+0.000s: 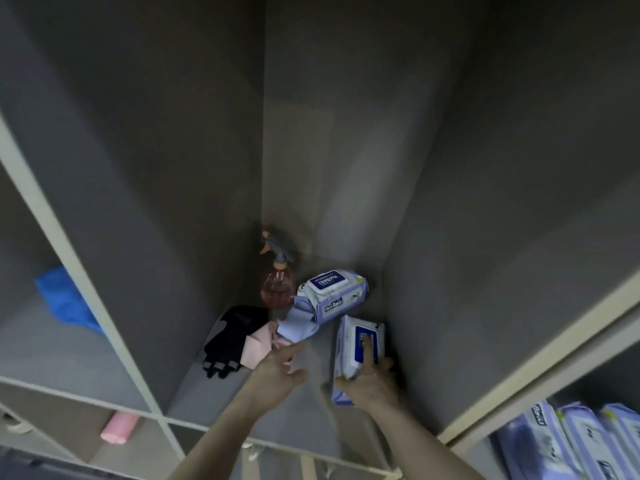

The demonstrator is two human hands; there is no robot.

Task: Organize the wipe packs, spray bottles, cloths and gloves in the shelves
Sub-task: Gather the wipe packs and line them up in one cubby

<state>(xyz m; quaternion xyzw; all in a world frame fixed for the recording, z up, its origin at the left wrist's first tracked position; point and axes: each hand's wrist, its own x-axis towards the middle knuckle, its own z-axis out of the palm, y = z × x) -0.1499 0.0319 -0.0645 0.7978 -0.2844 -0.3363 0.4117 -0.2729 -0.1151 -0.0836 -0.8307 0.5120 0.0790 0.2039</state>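
A tall grey shelf compartment (214, 386) stands mostly bare, its clutter pushed toward the back corner — pink spray bottle (278, 284), black gloves (231, 336), cloths (298, 323), one wipe pack (332, 295). The right hand (369, 379) grips a second wipe pack (358, 344) near the right wall. The left hand (278, 363) reaches forward, fingers loosely spread, touching the pink cloth (258, 348) — both forearms extended inward.

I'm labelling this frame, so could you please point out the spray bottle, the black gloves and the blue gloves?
spray bottle (277, 287): head view, on its pink body.
black gloves (231, 337): head view, on the palm area.
blue gloves (65, 301): head view, mid-pile, left compartment.
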